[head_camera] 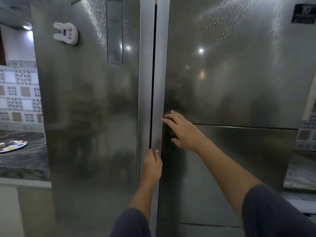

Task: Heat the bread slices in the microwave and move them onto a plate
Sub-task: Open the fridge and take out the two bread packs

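Note:
A steel two-door fridge fills the view. My left hand (152,164) grips the vertical edge of the right door (239,74) at the gap between the doors. Fingers spread, my right hand (183,130) lies flat on the right door's face just beside that edge. The left door (89,108) is shut. A white plate (12,145) with coloured dots sits on the dark stone counter at the far left. No bread and no microwave are in view.
A white rabbit-shaped magnet (65,33) sticks to the left door's upper part. A dark counter (24,161) with a patterned tile wall behind it runs to the left of the fridge. More counter shows at the right edge (299,175).

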Motion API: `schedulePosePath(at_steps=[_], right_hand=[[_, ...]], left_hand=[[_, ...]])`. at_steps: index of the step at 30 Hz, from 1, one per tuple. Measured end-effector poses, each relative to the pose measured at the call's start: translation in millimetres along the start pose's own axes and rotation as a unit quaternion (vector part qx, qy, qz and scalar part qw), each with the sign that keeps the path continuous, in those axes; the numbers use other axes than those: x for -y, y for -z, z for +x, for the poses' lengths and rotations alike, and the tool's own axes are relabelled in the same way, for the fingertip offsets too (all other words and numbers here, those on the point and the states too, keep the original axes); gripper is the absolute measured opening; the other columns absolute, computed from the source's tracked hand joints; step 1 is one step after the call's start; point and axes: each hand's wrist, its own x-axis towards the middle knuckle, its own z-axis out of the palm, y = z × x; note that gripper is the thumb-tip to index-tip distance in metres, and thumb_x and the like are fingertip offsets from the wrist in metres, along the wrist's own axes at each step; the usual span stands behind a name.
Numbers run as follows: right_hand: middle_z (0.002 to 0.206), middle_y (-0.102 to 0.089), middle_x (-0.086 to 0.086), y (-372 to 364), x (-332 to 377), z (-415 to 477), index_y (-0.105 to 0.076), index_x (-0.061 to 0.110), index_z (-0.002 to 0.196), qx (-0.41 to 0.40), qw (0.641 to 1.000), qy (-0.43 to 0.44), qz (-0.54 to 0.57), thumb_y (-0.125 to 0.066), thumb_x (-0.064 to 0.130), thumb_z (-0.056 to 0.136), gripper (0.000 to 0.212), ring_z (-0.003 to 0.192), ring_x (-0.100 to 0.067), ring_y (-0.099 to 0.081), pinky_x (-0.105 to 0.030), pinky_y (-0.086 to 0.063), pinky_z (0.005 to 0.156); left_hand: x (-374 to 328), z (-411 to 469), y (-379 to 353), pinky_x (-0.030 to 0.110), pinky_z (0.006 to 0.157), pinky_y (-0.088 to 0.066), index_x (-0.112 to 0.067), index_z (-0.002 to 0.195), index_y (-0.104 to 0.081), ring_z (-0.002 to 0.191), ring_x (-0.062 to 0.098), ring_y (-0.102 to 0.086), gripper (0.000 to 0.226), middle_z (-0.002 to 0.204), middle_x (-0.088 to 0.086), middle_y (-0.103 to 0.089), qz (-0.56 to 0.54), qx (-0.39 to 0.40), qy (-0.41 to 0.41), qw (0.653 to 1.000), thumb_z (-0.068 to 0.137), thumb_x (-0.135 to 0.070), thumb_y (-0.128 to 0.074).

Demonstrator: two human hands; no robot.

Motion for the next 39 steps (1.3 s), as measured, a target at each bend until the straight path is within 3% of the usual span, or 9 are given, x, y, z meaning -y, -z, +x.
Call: schedulePosePath(at_steps=[4,10,15,22,24,27,31,34,39], right_hand=[[0.155,-0.017,-0.01,-8.7,19.3,41.1,-0.02,0.016,0.147,0.042,0.982,0.068,-0.169,-0.062,0.028,0.083,0.077,0.146,-0.028,-0.001,-0.041,0.003,0.118],[0.148,-0.035,-0.011,-17.4,29.5,52.2,-0.044,0.013,0.136,0.12,0.935,0.025,-0.332,-0.062,0.05,0.079,0.071,0.143,-0.031,-0.014,-0.049,0.012,0.114],[0.141,-0.041,-0.012,-17.2,39.1,52.2,-0.052,0.01,0.129,0.114,0.939,-0.003,-0.324,-0.042,0.027,0.092,0.042,0.138,-0.03,-0.024,-0.044,0.009,0.118],[0.14,-0.04,-0.015,-15.3,52.9,40.6,-0.048,0.004,0.132,0.097,0.949,-0.032,-0.299,-0.036,0.021,0.093,0.044,0.139,-0.031,-0.022,-0.04,0.006,0.119],[0.135,-0.045,-0.016,-10.2,55.7,26.8,-0.052,0.002,0.127,0.079,0.956,-0.023,-0.281,-0.041,0.02,0.088,0.044,0.137,-0.032,-0.027,-0.04,0.003,0.119],[0.111,-0.063,-0.014,5.4,62.8,2.1,-0.069,0.004,0.099,0.021,0.957,0.0,-0.289,-0.067,0.026,0.064,0.041,0.12,-0.03,-0.051,-0.041,-0.022,0.117],[0.137,-0.043,-0.014,28.4,67.9,-45.0,-0.05,0.004,0.127,0.046,0.966,-0.005,-0.254,-0.051,0.023,0.084,0.047,0.139,-0.03,-0.023,-0.037,0.008,0.116],[0.14,-0.04,-0.013,52.1,71.6,-90.1,-0.047,0.005,0.13,0.026,0.971,0.002,-0.236,-0.053,0.026,0.083,0.052,0.141,-0.029,-0.02,-0.036,0.011,0.115],[0.103,-0.065,-0.007,89.9,66.4,-168.3,-0.07,0.012,0.09,-0.051,0.987,0.011,-0.149,-0.07,0.024,0.053,0.038,0.12,-0.029,-0.053,-0.038,-0.014,0.118]], left_hand=[[19.8,-1.1,-14.1,0.029,0.06,-0.037,-0.014,0.079,-0.052,0.068,0.018,-0.046,0.036,0.069,-0.001,-0.046,-0.072,0.063,0.035,0.995,0.1,-0.035,-0.031],[41.6,-2.9,-12.2,0.019,0.054,-0.032,-0.009,0.073,-0.046,0.058,0.009,-0.038,0.041,0.063,0.0,-0.04,-0.117,0.131,0.037,0.984,0.098,-0.04,-0.037],[34.4,-4.2,-9.4,0.011,0.046,-0.032,-0.019,0.064,-0.034,0.053,0.007,-0.032,0.038,0.06,-0.005,-0.033,-0.121,0.15,0.051,0.98,0.1,-0.033,-0.036],[27.4,-13.1,2.0,0.009,0.048,-0.034,-0.017,0.068,-0.037,0.056,0.008,-0.034,0.035,0.062,-0.003,-0.037,-0.102,0.177,0.046,0.978,0.1,-0.032,-0.036],[24.9,-29.6,4.2,0.009,0.051,-0.035,-0.017,0.07,-0.04,0.057,0.007,-0.036,0.032,0.064,-0.003,-0.04,-0.107,0.167,0.04,0.979,0.099,-0.031,-0.038],[12.9,-59.5,9.5,0.01,0.049,-0.036,-0.019,0.07,-0.04,0.05,0.001,-0.036,0.031,0.062,-0.004,-0.039,-0.113,0.141,0.03,0.983,0.099,-0.028,-0.039],[-10.7,-111.2,15.7,0.011,0.05,-0.038,-0.024,0.065,-0.041,0.047,-0.005,-0.041,0.034,0.06,-0.006,-0.039,-0.109,0.109,0.006,0.988,0.099,-0.024,-0.04],[-31.4,-156.8,18.8,0.012,0.051,-0.04,-0.028,0.069,-0.049,0.052,-0.005,-0.047,0.03,0.063,-0.006,-0.049,-0.118,0.098,0.0,0.988,0.098,-0.025,-0.044],[-61.2,-219.2,25.4,0.009,0.07,-0.045,-0.022,0.1,-0.059,0.08,-0.007,-0.055,0.011,0.091,-0.011,-0.058,-0.077,0.092,-0.095,0.988,0.095,-0.025,-0.049]])
